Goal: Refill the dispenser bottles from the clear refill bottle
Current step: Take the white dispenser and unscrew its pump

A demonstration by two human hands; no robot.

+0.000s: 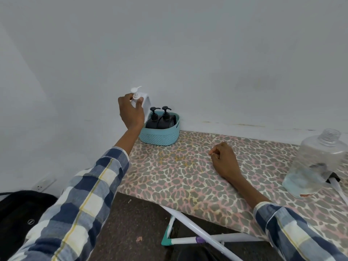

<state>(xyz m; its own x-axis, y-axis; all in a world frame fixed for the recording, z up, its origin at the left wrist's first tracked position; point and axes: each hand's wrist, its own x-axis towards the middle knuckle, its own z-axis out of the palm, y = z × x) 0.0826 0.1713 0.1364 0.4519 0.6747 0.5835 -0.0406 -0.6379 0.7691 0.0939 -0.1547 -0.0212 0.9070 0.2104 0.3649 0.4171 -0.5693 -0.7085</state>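
on leopard-print board (180, 178), left hand (131, 113) grips white dispenser bottle (145, 104); right hand (224, 159) loosely curled.

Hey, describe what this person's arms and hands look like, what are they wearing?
Both arms wear a long-sleeved checked shirt in navy, pale blue and cream with thin yellow lines. The left sleeve and right sleeve are pushed back, leaving the forearms bare. The left hand and right hand are bare: no gloves, rings or watch visible.

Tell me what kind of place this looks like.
Probably a room in a home, a makeshift work spot: a leopard-print ironing board against a bare white wall, a wall socket low down, and a basket of pump bottles.
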